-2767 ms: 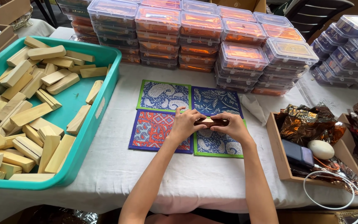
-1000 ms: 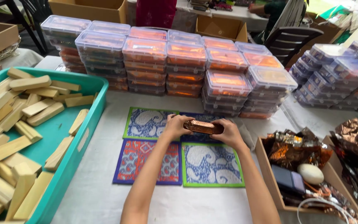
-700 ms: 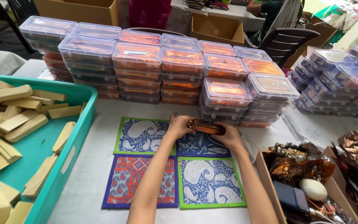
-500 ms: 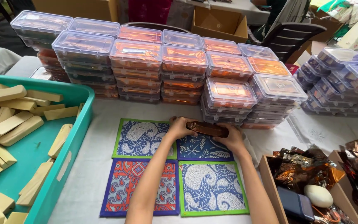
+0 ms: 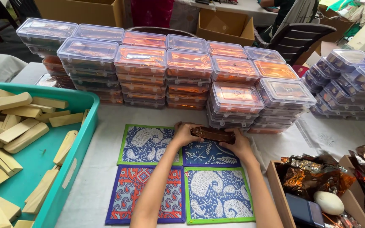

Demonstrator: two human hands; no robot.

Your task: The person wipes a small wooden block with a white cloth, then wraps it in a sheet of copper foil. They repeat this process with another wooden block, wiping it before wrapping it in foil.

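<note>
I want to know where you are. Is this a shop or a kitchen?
Probably a packing or craft-stall table. Stacked clear lidded boxes, a teal tray of wooden blocks and cardboard cartons surround the hands.

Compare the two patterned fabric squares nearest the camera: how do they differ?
The red-orange fabric square with purple border lies on the left; the blue paisley fabric square with green border lies on the right. The left forearm crosses the red one; the blue one is mostly uncovered. Both lie flat on the white tablecloth, side by side, similar in size.
</note>
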